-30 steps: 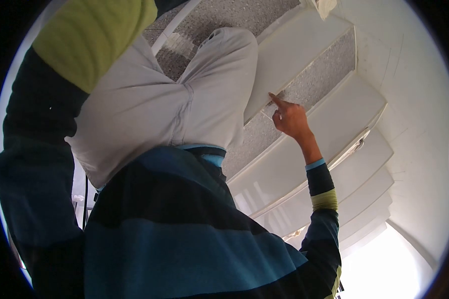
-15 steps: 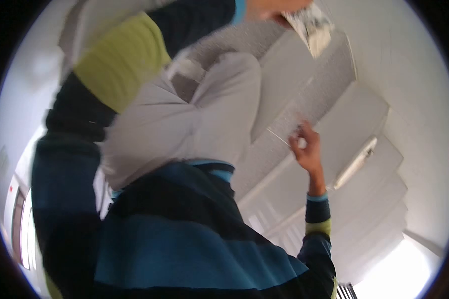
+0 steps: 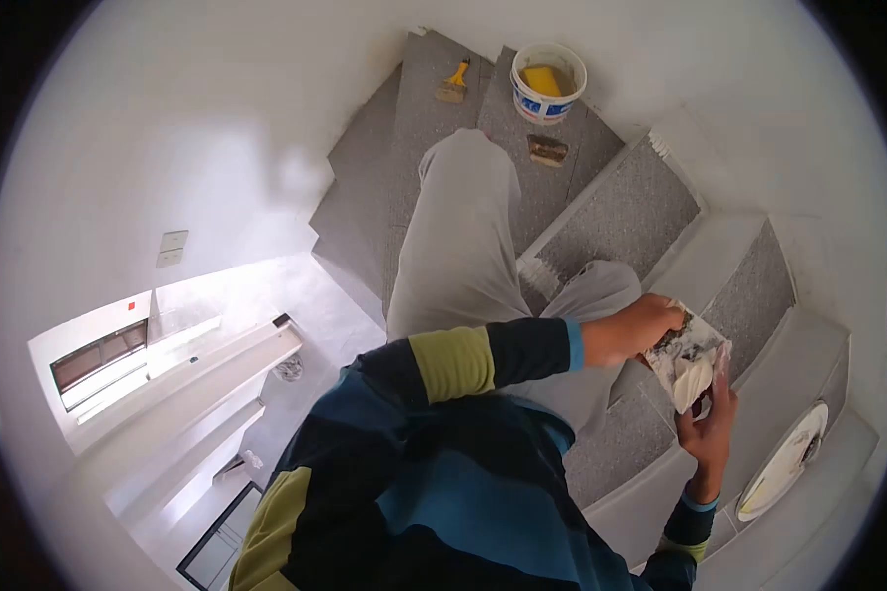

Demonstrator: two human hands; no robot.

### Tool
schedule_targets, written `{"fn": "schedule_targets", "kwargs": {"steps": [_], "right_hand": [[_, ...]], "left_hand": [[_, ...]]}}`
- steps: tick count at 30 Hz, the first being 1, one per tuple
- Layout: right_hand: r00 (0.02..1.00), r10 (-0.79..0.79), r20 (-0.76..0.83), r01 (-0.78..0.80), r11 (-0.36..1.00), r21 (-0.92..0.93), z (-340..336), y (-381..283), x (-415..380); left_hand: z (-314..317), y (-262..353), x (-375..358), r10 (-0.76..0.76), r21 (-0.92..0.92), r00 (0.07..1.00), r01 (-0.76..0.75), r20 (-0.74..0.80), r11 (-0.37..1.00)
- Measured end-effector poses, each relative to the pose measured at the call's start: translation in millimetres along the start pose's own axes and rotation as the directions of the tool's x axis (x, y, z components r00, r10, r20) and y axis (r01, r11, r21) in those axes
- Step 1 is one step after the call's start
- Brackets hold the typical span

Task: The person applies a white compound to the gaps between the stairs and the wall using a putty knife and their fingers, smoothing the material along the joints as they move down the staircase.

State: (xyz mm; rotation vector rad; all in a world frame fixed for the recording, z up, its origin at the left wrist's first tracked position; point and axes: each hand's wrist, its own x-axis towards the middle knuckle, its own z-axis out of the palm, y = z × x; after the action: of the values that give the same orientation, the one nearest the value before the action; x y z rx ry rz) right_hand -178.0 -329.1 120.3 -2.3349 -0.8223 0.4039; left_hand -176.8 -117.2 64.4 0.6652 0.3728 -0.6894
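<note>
My left hand (image 3: 646,330) is closed around a flat, putty-smeared scraper (image 3: 668,366), which carries a lump of creamy white putty (image 3: 695,384). Just below it, my right hand (image 3: 710,428) is closed on a putty knife (image 3: 722,360), mostly hidden by the fingers, with its blade against the loaded scraper. Both hands meet above the grey stair treads, to the right of my knees.
A white bucket (image 3: 547,87) with a yellow sponge stands on an upper step. Near it lie a yellow-handled brush (image 3: 453,84) and a dirty scraper (image 3: 547,150). A putty-smeared round lid (image 3: 784,461) rests on the steps at right. White walls border the winding stairs.
My left hand has come down and across with the loaded scraper, and my right hand has met it. The view has shifted, bringing the bucket and brush into sight.
</note>
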Motion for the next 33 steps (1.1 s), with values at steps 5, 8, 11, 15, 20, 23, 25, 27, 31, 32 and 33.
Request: {"fn": "schedule_targets", "kwargs": {"steps": [5, 8, 11, 15, 20, 23, 25, 27, 31, 32, 33], "right_hand": [[0.992, -0.123, 0.007, 0.123, 0.988, -0.091, -4, 12, -10], [0.984, -0.178, 0.012, 0.178, 0.976, -0.129, -3, 15, -17], [0.966, -0.248, 0.076, 0.257, 0.955, -0.151, 0, 24, -23], [0.939, 0.042, -0.342, -0.053, 0.998, -0.021, 37, 66, -39], [0.596, 0.504, -0.626, -0.349, 0.864, 0.363, 82, 110, -49], [0.374, 0.571, -0.731, -0.38, 0.813, 0.441, 99, 121, -58], [0.261, 0.583, -0.769, -0.418, 0.787, 0.455, 109, 129, -60], [0.09, 0.68, -0.727, -0.387, 0.697, 0.604, 125, 136, -68], [0.028, 0.519, -0.854, -0.655, 0.655, 0.376, 153, 156, -70], [0.023, 0.496, -0.868, -0.727, 0.604, 0.326, 156, 166, -77], [0.001, 0.492, -0.871, -0.69, 0.631, 0.355, 156, 166, -78]], "left_hand": [[-4, -18, 0, -0.032, -0.175, 0.999, 0.027, -0.027, 0.984], [-33, -27, -7, 0.553, 0.709, 0.769, -0.582, 0.321, 0.398], [-58, -27, -15, 0.603, 0.682, 0.764, -0.567, 0.227, 0.462], [-79, 2, -54, 0.686, 0.902, 0.613, -0.405, 0.39, -0.151], [-137, 21, -65, 0.416, 0.254, 0.867, -0.352, -0.274, 0.901], [-119, 51, -81, 0.382, 0.147, 0.832, -0.353, -0.403, 0.924], [-131, 63, -84, 0.414, 0.145, 0.861, -0.388, -0.294, 0.91], [-136, 78, -84, 0.409, 0.152, 0.878, -0.382, -0.248, 0.912], [-172, 119, -74, 0.391, 0.22, 0.869, -0.336, -0.303, 0.916], [-182, 124, -69, 0.409, 0.259, 0.86, -0.338, -0.306, 0.905], [-184, 132, -63, 0.431, 0.268, 0.855, -0.36, -0.289, 0.894]]}}
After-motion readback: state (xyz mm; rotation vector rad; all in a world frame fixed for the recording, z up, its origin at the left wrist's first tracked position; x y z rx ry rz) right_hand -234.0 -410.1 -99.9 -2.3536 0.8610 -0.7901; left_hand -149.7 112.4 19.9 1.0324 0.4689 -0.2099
